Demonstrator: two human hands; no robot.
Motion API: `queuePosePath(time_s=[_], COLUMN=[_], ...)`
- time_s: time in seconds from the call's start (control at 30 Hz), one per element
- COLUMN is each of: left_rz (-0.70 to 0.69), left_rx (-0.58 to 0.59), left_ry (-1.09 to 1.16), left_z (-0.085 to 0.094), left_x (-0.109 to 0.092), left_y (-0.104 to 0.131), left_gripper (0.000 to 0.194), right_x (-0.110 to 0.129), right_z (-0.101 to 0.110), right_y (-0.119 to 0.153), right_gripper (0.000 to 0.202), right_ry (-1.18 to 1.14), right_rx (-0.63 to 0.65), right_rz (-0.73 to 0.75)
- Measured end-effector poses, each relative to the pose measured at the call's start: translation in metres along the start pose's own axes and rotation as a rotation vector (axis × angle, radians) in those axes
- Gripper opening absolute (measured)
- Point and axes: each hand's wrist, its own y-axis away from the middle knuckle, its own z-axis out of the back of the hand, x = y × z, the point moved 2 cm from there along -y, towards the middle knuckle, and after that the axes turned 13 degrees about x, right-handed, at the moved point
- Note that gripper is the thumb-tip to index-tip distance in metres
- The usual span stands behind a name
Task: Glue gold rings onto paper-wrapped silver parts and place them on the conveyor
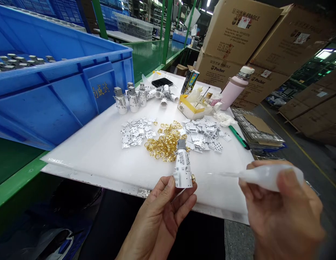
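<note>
My left hand [168, 206] holds a white model tower [183, 168] upright by its base, between thumb and fingers. The tower has a grey block on top, and a small gold part shows at its lower right side. In my right hand [284, 209] is a translucent white squeeze bottle [267, 176], gripped with its thin nozzle pointing left toward the tower, some way apart from it. Behind the tower lies a heap of gold rings [164, 144]. Flat white pieces form one pile [135, 131] to the left of the rings and another pile [203, 133] to the right.
Several similar towers [133, 99] stand or lie at the back of the white table [103, 159], near a phone [162, 82]. A blue crate [108, 83] borders the left. At right are a yellow-edged tray [193, 111], pink bottle [234, 90], green-handled tool [238, 137] and stacked cartons [232, 36].
</note>
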Motion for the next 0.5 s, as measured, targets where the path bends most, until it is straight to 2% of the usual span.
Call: queuePosePath(time_s=[0.07, 0.13, 0.2, 0.3, 0.37, 0.43, 0.5], left_rz=[0.019, 0.040, 0.053, 0.047, 0.043, 0.049, 0.043], left_rx=[-0.002, -0.005, -0.002, -0.001, -0.001, 0.005, 0.014], left_ry=[0.005, 0.022, 0.046, 0.069, 0.059, 0.047, 0.043], left_z=[0.000, 0.002, 0.005, 0.009, 0.012, 0.015, 0.019], left_x=[-0.002, -0.004, -0.005, -0.007, -0.009, -0.011, -0.015], left_y=[0.001, 0.002, 0.003, 0.003, 0.004, 0.005, 0.006], left_gripper=[0.014, 0.016, 0.016, 0.014, 0.012, 0.013, 0.013], right_x=[-0.009, -0.024, -0.042, -0.064, -0.073, -0.078, -0.080], right_z=[0.016, 0.034, 0.054, 0.077, 0.084, 0.086, 0.085], right_y=[-0.012, -0.023, -0.032, -0.040, -0.044, -0.047, -0.046], right_gripper=[0.019, 0.016, 0.023, 0.033, 0.037, 0.039, 0.047], right_ry=[-0.202, -0.198, 0.008, 0.591, 0.895, 1.033, 1.051], right_rx=[-0.019, 0.029, 0.081, 0.094, 0.098, 0.131, 0.139], right_rz=[-0.115, -0.215, -0.253, -0.197, -0.171, -0.175, -0.181])
